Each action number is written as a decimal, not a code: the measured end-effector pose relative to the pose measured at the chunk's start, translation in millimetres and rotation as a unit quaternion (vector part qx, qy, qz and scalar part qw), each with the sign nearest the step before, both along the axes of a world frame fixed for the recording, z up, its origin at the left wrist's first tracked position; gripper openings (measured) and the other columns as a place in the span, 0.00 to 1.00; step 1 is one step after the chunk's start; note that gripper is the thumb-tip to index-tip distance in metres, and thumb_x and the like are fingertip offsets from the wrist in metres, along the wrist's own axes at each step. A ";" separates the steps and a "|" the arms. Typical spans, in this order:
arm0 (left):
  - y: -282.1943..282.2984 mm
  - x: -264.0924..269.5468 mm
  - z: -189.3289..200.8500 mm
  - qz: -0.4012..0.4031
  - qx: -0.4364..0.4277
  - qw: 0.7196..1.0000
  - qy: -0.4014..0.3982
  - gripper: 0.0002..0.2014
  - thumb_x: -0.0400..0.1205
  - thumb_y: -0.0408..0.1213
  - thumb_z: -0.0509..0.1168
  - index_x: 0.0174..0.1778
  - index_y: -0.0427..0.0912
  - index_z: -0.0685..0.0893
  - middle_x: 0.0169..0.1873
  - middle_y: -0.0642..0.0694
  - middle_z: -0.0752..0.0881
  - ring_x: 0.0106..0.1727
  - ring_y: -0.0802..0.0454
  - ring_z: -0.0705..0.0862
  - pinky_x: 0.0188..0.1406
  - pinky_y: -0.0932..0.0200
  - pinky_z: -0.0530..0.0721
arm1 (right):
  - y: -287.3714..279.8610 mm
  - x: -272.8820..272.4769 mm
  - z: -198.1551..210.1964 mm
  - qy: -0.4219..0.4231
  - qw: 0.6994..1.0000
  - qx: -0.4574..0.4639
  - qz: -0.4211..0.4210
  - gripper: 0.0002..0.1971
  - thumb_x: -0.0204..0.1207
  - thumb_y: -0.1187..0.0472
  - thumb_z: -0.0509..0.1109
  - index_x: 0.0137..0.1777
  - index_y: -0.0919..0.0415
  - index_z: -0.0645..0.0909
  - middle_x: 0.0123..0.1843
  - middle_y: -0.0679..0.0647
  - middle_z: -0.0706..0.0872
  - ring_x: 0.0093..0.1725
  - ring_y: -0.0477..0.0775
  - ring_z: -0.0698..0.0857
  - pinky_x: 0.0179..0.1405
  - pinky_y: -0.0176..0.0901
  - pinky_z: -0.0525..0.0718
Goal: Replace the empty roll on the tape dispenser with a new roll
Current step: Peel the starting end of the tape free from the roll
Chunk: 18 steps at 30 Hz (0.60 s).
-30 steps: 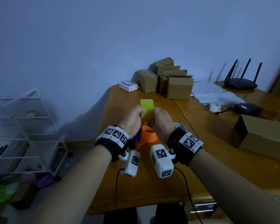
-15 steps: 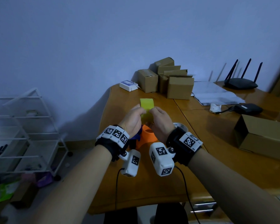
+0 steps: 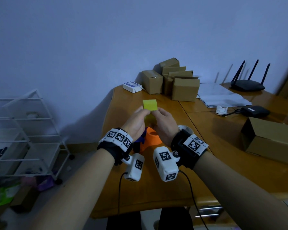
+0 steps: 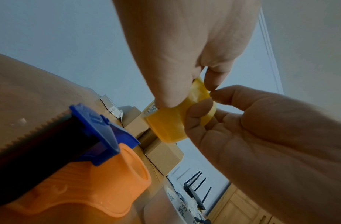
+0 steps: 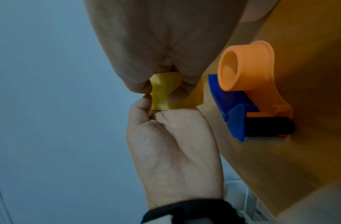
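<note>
Both hands hold a yellow tape roll up over the wooden table. My left hand pinches its left side with thumb and fingers. Opposite it, my right hand pinches the right side, and the fingertips of both nearly meet on the roll's face. Directly below lies the orange tape dispenser with a blue flap and a serrated blade; its hub is bare. An empty white roll core lies beside my right wrist.
Several cardboard boxes and a small white device stand at the table's back. Papers, a black router, a black pouch and another box are on the right. A white wire rack stands on the floor at left.
The fingertips of both hands have drawn together across the front of the yellow roll. The roll has stayed almost in the same place above the dispenser.
</note>
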<state>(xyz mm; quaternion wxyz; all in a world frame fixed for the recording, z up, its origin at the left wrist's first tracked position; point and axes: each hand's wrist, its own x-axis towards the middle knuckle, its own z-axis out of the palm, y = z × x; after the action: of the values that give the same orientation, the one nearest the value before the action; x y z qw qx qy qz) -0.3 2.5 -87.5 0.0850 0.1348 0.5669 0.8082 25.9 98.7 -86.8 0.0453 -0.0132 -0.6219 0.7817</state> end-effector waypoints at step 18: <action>-5.8 0.9 -4.2 -0.002 -0.024 1.000 -0.008 0.16 0.84 0.20 0.50 0.62 0.35 0.78 0.48 0.42 0.82 0.52 0.51 0.81 0.58 0.59 0.78 | -3.2 0.1 -5.8 -0.016 1.000 0.007 0.004 0.08 0.80 0.64 0.63 0.53 0.62 0.82 0.42 0.59 0.78 0.38 0.54 0.75 0.33 0.45 0.73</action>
<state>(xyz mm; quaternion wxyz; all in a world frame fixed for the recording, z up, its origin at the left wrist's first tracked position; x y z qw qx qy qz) 0.6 -3.2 -91.7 0.0945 0.1273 0.5853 0.7951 26.0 95.4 -92.6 0.0322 -0.0229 -0.6281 0.7771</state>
